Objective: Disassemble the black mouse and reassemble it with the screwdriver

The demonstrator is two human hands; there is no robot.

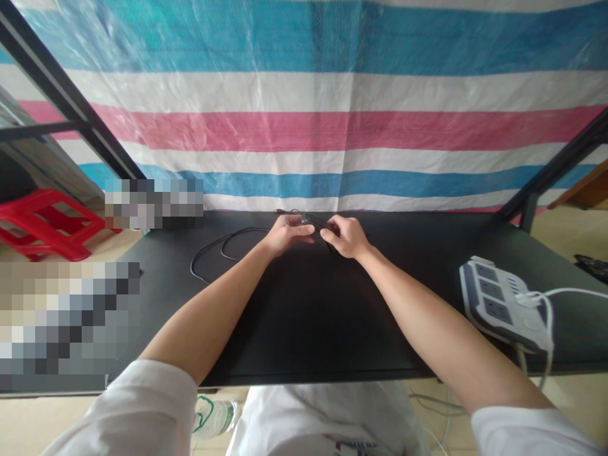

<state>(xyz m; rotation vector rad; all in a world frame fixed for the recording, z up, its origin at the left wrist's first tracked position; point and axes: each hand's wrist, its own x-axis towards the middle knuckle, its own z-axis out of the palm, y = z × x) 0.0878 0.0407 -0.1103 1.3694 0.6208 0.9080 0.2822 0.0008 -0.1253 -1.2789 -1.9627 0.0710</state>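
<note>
Near the back edge of the black tabletop [304, 329], both hands are closed on one small dark object [313, 220]. Its kind is hard to make out against the dark surface. My left hand [287, 235] grips its left end, thumb on top. From the other side, my right hand [348, 235] pinches it with thumb and curled fingers. A thin black cable [192, 261] lies in a loose loop left of my left hand. Just behind the hands, what looks like a cable end [281, 211] rests by the back edge.
At the right stands a white-and-grey power strip [498, 301] with white cables plugged in. A striped plastic sheet [304, 133] hangs behind the table between dark metal posts. Left on the floor is a red stool [52, 218]; below the front edge, a clear bottle [213, 418]. Two left areas are pixelated.
</note>
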